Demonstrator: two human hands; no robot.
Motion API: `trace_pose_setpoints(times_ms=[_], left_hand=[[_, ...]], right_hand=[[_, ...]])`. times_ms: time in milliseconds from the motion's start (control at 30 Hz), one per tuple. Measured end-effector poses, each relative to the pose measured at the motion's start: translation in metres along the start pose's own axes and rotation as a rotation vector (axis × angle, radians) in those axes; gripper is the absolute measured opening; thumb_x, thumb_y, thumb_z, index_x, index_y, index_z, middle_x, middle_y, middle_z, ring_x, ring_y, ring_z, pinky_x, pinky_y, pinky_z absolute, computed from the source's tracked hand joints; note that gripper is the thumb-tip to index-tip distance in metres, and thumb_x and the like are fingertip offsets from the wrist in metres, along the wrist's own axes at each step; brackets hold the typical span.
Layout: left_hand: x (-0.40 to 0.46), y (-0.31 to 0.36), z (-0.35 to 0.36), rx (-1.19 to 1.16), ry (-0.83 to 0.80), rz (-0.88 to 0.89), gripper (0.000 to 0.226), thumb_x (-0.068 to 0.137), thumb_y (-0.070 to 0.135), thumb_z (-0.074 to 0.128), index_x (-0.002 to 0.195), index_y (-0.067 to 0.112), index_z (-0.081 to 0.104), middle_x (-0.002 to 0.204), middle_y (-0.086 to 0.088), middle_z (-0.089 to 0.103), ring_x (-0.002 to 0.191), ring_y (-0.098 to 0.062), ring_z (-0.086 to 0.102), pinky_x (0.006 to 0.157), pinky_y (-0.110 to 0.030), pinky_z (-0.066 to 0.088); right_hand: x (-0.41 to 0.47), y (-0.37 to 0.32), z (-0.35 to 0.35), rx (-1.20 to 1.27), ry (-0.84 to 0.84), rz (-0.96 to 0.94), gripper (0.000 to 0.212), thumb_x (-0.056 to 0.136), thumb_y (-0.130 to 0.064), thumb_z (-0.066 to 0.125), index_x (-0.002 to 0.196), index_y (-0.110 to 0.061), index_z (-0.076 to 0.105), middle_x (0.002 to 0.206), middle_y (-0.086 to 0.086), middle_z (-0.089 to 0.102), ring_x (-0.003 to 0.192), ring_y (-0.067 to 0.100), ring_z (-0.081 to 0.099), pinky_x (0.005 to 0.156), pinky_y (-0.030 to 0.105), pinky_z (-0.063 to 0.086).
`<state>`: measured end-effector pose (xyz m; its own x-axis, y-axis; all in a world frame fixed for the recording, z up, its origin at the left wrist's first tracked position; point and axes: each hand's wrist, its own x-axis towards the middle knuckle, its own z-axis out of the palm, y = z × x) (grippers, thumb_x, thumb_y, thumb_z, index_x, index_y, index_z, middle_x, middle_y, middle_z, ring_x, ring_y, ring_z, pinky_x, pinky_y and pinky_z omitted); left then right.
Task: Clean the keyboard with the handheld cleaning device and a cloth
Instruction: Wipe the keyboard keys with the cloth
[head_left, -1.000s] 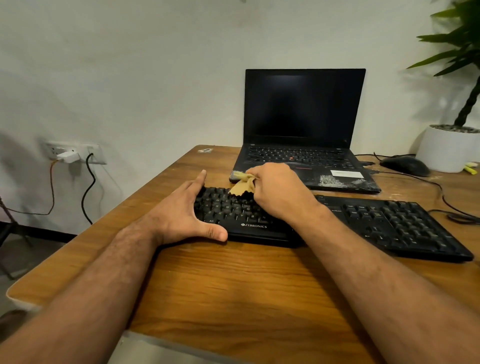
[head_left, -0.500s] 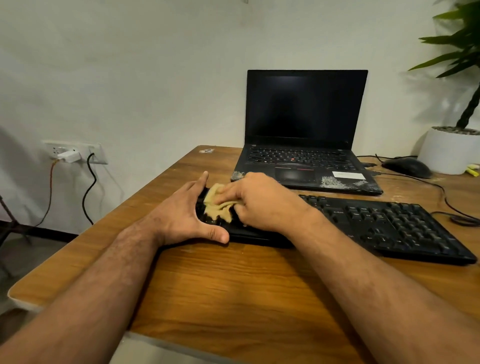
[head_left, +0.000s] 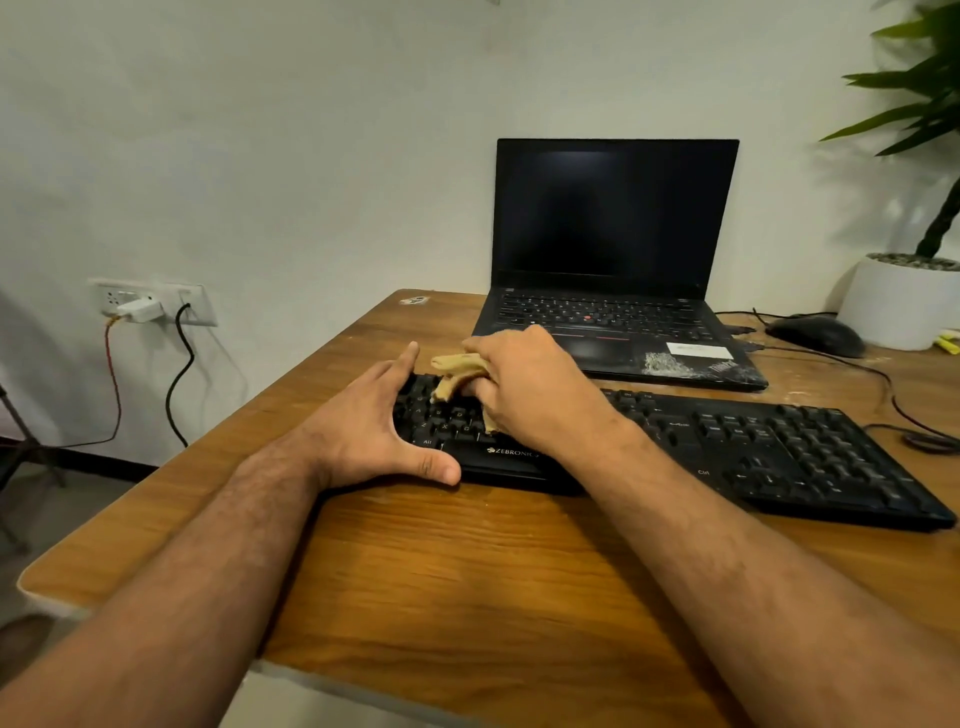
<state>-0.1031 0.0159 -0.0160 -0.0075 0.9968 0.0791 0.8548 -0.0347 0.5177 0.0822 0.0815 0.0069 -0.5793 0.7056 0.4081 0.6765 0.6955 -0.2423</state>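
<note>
Bunching a tan cloth (head_left: 457, 371), the right hand (head_left: 530, 389) hides keyboard (head_left: 753, 447) keys; left hand (head_left: 374, 431) grip wide.

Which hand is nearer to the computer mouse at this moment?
Right. The right hand, bunching the cloth over the keyboard, lies nearer the mouse at the far right. The left hand braces the keyboard's left end, farther away.
</note>
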Motion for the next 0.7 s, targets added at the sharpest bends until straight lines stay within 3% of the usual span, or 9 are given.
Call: trace_pose_setpoints(times_ms=[67,167,200,267,367,467,567,633,700], left_hand=[[0.0,0.0,0.0,0.005,-0.004,-0.007,0.168,0.022,0.099,0.062,0.16,0.033,-0.006,0.162,0.006,0.023,0.145,-0.015,0.031,0.119,-0.038,0.03],[0.001,-0.001,0.0,0.007,-0.008,-0.013,0.167,0.023,0.097,0.065,0.16,0.032,-0.006,0.163,0.007,0.021,0.146,-0.015,0.03,0.119,-0.038,0.03],[0.001,-0.001,0.0,0.008,-0.01,-0.01,0.168,0.023,0.097,0.065,0.16,0.032,-0.006,0.164,0.007,0.02,0.146,-0.015,0.03,0.118,-0.036,0.03],[0.001,-0.002,-0.001,0.016,-0.012,-0.001,0.169,0.022,0.098,0.065,0.16,0.033,-0.006,0.164,0.007,0.02,0.147,-0.014,0.028,0.118,-0.033,0.028],[0.001,-0.002,-0.001,0.043,-0.021,0.003,0.173,0.017,0.099,0.063,0.16,0.033,-0.008,0.165,0.006,0.018,0.149,-0.015,0.025,0.12,-0.034,0.025],[0.0,0.0,-0.002,0.056,-0.015,-0.004,0.173,0.017,0.099,0.063,0.16,0.031,-0.008,0.165,0.006,0.019,0.148,-0.014,0.026,0.12,-0.034,0.025],[-0.001,0.001,-0.001,0.056,-0.011,-0.013,0.17,0.02,0.097,0.064,0.16,0.032,-0.008,0.165,0.007,0.019,0.147,-0.014,0.027,0.118,-0.034,0.025],[-0.001,0.001,-0.001,0.028,-0.007,-0.006,0.168,0.021,0.1,0.061,0.16,0.034,-0.007,0.165,0.006,0.018,0.148,-0.015,0.026,0.12,-0.037,0.026],[-0.002,-0.001,-0.001,-0.032,0.009,0.012,0.164,0.023,0.104,0.056,0.16,0.036,-0.005,0.166,0.004,0.019,0.148,-0.014,0.025,0.121,-0.039,0.026]], right_hand=[[-0.002,0.0,-0.002,-0.024,-0.101,0.033,0.032,0.091,-0.011,0.051,0.115,-0.023,0.069,0.1,0.007,0.07,0.094,0.025,0.064,0.082,0.04,0.056],[-0.009,-0.003,-0.018,0.056,-0.2,-0.041,0.043,0.088,-0.006,0.056,0.116,-0.033,0.073,0.101,-0.001,0.073,0.075,0.01,0.062,0.067,0.025,0.054],[-0.015,-0.007,-0.024,0.121,-0.213,-0.076,0.048,0.086,-0.003,0.057,0.116,-0.037,0.073,0.105,-0.004,0.074,0.078,0.007,0.063,0.068,0.022,0.054],[-0.025,-0.015,-0.029,0.21,-0.232,-0.155,0.058,0.084,0.003,0.056,0.121,-0.039,0.07,0.121,-0.008,0.071,0.103,0.01,0.065,0.089,0.027,0.055],[-0.03,-0.021,-0.024,0.107,-0.296,-0.225,0.063,0.087,0.003,0.053,0.136,-0.035,0.06,0.144,-0.012,0.055,0.131,0.016,0.047,0.114,0.036,0.037],[-0.028,-0.02,-0.03,0.083,-0.349,-0.199,0.055,0.078,0.001,0.054,0.117,-0.031,0.074,0.127,-0.013,0.068,0.121,0.012,0.056,0.107,0.036,0.046],[-0.027,-0.006,-0.04,0.143,-0.251,-0.093,0.045,0.071,-0.001,0.052,0.092,-0.029,0.081,0.1,-0.01,0.077,0.102,0.009,0.067,0.094,0.032,0.056],[-0.028,0.001,-0.039,0.095,-0.207,-0.102,0.048,0.077,-0.002,0.054,0.107,-0.032,0.078,0.117,-0.009,0.073,0.113,0.011,0.063,0.104,0.027,0.048],[-0.029,0.003,-0.032,0.064,-0.253,-0.131,0.051,0.09,-0.007,0.055,0.132,-0.035,0.064,0.144,-0.01,0.057,0.133,0.011,0.049,0.11,0.02,0.028]])
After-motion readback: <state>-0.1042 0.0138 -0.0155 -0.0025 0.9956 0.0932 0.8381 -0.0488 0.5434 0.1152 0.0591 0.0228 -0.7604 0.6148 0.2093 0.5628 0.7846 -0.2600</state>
